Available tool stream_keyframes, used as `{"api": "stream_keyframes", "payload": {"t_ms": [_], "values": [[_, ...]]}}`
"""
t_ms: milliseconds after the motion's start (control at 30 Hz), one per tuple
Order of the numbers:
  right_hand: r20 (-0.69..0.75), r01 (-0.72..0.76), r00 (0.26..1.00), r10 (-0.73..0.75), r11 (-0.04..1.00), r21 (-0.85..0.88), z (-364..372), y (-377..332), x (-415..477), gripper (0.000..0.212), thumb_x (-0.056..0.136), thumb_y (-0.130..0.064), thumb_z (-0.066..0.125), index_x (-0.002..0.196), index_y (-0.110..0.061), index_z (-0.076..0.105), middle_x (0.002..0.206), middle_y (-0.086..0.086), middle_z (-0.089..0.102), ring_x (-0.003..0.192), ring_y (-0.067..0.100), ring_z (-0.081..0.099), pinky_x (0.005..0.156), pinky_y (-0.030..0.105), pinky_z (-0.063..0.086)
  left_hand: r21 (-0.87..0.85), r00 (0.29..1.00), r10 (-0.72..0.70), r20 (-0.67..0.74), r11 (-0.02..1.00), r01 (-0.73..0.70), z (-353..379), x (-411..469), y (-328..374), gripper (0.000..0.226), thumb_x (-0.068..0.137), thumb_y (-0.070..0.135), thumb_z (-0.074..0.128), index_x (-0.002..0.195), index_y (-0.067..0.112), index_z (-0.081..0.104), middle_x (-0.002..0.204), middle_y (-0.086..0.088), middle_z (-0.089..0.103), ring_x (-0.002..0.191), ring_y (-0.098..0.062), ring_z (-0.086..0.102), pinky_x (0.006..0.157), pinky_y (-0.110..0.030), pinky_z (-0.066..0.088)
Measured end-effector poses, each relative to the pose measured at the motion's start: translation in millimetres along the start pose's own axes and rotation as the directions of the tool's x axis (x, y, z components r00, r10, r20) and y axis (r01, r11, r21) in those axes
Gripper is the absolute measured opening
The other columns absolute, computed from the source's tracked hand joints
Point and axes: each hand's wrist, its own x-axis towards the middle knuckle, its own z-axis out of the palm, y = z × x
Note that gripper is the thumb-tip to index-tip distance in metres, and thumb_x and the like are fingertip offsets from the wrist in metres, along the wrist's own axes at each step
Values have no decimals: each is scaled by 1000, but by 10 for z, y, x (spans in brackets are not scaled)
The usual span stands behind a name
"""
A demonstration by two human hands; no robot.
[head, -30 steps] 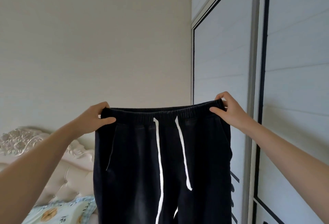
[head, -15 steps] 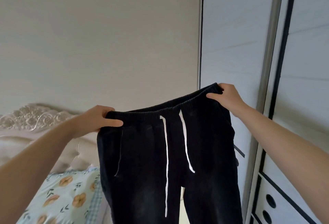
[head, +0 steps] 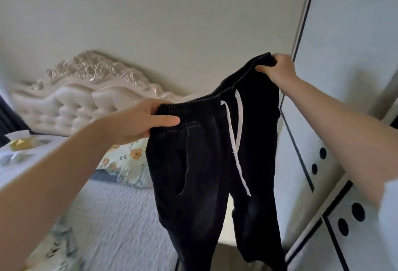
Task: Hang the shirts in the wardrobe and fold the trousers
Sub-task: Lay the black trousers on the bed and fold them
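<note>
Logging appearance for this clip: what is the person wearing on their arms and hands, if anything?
Nothing on the left hand or right hand: no gloves, rings or watch visible. Both forearms are bare. The left forearm shows no sleeve up to the frame edge; on the right forearm, a pale patch at the frame edge, blurred, may be a short white sleeve.

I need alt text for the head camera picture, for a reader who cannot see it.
A left hand and a higher right hand hold black trousers up by the waistband; a white drawstring hangs down the front. Behind are a bed, a flowered pillow and a cream headboard at left, a white wardrobe at right.
</note>
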Motion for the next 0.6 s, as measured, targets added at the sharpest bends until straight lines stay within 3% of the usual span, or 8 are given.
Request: {"api": "stream_keyframes", "payload": {"t_ms": [100,200,367,467,533,600], "values": [[121,-54,991,53,999,4,468,245,-50,30,78,-23,77,102,-6,69,95,5,68,90,21,65,82,32,54,-41,993,-96,-66,995,93,76,-97,-419,22,84,19,72,103,7,70,96,-17,72,93,-23,68,80,-30,52],[217,-88,973,84,996,9,948,472,-144,30,76,-23,77,100,-6,70,97,7,71,92,22,68,84,34,55,-117,961,-225,-160,971,207,68,-232,-810,18,88,8,64,105,3,66,93,-7,74,89,-16,72,72,-22,57],[404,-84,911,81,996,-11,1779,711,-401,32,81,-20,75,107,-4,67,100,5,67,90,17,63,78,25,49,-268,891,-387,-239,908,322,-55,-531,-1503,42,70,24,76,106,3,67,100,-9,74,96,-20,72,75,-26,59],[494,-49,866,74,997,-63,2297,830,-592,31,82,-24,75,107,-7,67,98,1,64,90,14,60,71,19,42,-356,840,-476,-261,856,374,-114,-702,-1942,33,77,17,70,107,4,67,101,-10,74,93,-19,72,75,-27,60],[546,-42,833,87,995,-93,2662,928,-717,31,82,-25,75,107,-9,68,100,1,66,91,14,61,73,19,44,-411,793,-535,-290,818,402,-170,-815,-2228,47,68,22,75,110,4,67,104,-10,74,94,-19,72,72,-26,59],[589,-61,800,115,992,-110,3050,1030,-842,33,81,-29,75,108,-10,68,104,2,68,95,17,64,82,28,51,-453,746,-593,-304,778,434,-248,-923,-2553,60,62,26,78,116,3,66,110,-11,73,100,-21,71,74,-26,59]]}}
